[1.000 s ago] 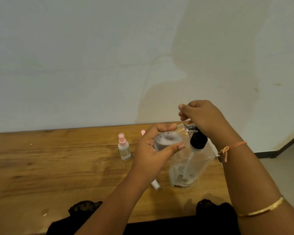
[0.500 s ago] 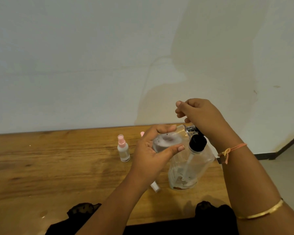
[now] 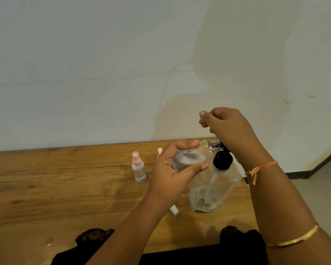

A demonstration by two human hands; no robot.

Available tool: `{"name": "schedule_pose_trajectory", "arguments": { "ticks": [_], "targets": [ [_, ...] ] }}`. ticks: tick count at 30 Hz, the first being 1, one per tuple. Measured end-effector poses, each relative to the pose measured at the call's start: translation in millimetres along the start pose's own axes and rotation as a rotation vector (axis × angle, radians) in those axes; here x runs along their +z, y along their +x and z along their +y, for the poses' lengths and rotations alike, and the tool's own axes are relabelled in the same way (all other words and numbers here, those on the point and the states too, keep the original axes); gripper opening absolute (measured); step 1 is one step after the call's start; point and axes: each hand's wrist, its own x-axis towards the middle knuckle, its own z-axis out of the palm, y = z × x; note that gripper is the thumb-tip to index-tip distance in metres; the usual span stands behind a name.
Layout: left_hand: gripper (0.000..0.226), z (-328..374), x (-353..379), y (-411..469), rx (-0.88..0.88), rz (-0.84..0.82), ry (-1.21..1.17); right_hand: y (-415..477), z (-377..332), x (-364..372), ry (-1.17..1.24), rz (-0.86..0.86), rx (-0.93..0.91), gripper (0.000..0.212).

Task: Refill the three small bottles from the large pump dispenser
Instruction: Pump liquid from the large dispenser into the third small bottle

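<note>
The large clear pump dispenser [image 3: 214,190] stands on the wooden table [image 3: 65,188], with a black collar and little liquid at its bottom. My left hand [image 3: 172,175] holds a small clear bottle [image 3: 189,158] tilted on its side, its threaded neck pointing at the black pump spout. My right hand [image 3: 229,127] hovers over the pump head with the heel touching it and the fingers curled shut on nothing visible. A small bottle with a pink sprayer [image 3: 139,169] stands to the left. Another pink sprayer top [image 3: 160,150] peeks out behind my left hand.
A small white cap-like piece [image 3: 174,209] lies on the table under my left forearm. Black cloth [image 3: 96,240] hangs over the near table edge. A white wall rises right behind the table, and the table ends just right of the dispenser.
My right hand has risen a little above the pump head. My left hand keeps the small bottle tilted at the spout.
</note>
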Motion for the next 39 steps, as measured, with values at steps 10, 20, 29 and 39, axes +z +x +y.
{"name": "schedule_pose_trajectory", "arguments": {
  "ticks": [10, 20, 29, 39],
  "targets": [
    [0.041, -6.6, -0.6, -0.2, -0.044, 0.005, 0.015, 4.8, 16.0, 3.6, -0.062, -0.209, 0.182, 0.029],
    [0.04, -0.7, -1.3, 0.1, -0.035, -0.019, 0.006, -0.3, 3.3, 0.8, 0.005, -0.125, 0.062, 0.04],
    [0.039, -3.3, 1.7, -1.1, -0.08, -0.015, -0.015, 1.8, 13.6, -0.2, -0.04, -0.233, 0.157, 0.032],
    [0.039, -2.8, -1.1, 0.3, -0.058, -0.013, 0.023, 3.4, 10.1, 2.3, -0.02, -0.21, 0.128, 0.033]
  ]
}}
